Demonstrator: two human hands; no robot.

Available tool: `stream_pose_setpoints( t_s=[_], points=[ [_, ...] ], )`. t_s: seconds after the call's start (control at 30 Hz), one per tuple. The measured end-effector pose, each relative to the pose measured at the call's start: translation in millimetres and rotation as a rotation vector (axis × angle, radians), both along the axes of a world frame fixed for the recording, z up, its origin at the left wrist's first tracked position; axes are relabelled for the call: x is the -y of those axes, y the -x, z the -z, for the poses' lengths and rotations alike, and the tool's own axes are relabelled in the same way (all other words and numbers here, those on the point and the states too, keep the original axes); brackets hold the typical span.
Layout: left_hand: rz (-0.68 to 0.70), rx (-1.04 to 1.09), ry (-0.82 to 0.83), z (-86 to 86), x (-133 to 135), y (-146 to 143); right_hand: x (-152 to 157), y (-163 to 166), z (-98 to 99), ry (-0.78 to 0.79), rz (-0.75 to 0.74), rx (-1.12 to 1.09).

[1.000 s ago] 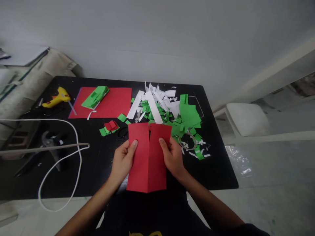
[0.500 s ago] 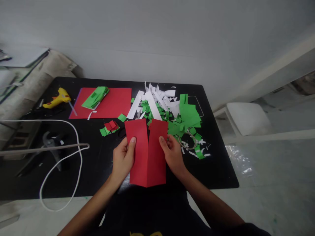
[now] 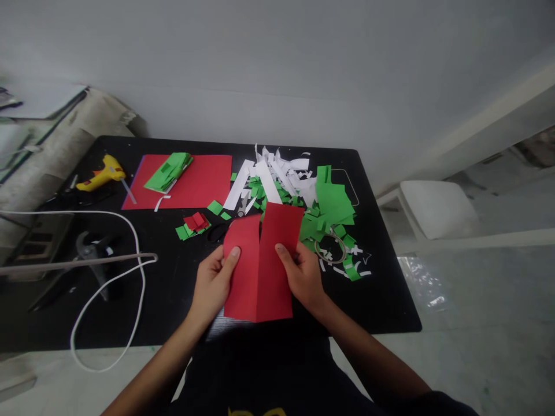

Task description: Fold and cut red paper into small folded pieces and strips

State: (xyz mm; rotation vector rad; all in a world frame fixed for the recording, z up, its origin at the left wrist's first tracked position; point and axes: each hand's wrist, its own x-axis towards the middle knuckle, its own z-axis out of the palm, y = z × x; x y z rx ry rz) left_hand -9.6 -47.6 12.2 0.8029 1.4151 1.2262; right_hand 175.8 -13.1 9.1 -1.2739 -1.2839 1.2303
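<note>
A red paper sheet [image 3: 262,277], split down the middle from its top edge, is held over the near edge of the black table [image 3: 381,300]. My left hand [image 3: 212,283] pinches its left half, thumb on top. My right hand [image 3: 303,274] pinches the right half the same way. The left flap bends away and sits lower than the right flap. Black-handled scissors [image 3: 225,225] lie just beyond the sheet, partly hidden by it.
A heap of green and white paper scraps [image 3: 299,193] lies behind the sheet, with a tape ring [image 3: 330,249] at its right. A large red sheet [image 3: 203,179] carries green strips [image 3: 168,171]. A yellow glue gun [image 3: 100,173] and a white cable [image 3: 130,231] lie at the left.
The split in the red sheet has run further down. The left flap has dropped and curled while the right flap rose; both hands stayed close to the table's near edge.
</note>
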Motion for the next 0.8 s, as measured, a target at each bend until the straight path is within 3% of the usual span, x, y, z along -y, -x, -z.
stream_pose_setpoints(
  t_s=[0.2, 0.47, 0.57, 0.7, 0.8],
  points=[
    [-0.069, -0.261, -0.134, 3.9, 1.8, -2.2, 3.9, 1.2, 1.0, -0.073, 0.077, 0.089],
    [-0.126, -0.347, -0.174, 10.3, 2.6, 1.4, 3.4, -2.1, -1.2, -0.047, 0.138, 0.109],
    [-0.117, -0.330, -0.160, 7.4, -1.5, 1.5, 1.6, -2.0, -4.6, 0.086, 0.068, -0.057],
    [-0.111, -0.234, -0.131, 3.9, -9.4, 2.6, 2.8, -0.3, -9.0, 0.422, -0.120, -0.416],
    [-0.069, -0.096, -0.057, 1.2, -12.7, 6.0, 5.2, 0.4, -10.5, 0.563, -0.167, -0.531]
  ],
)
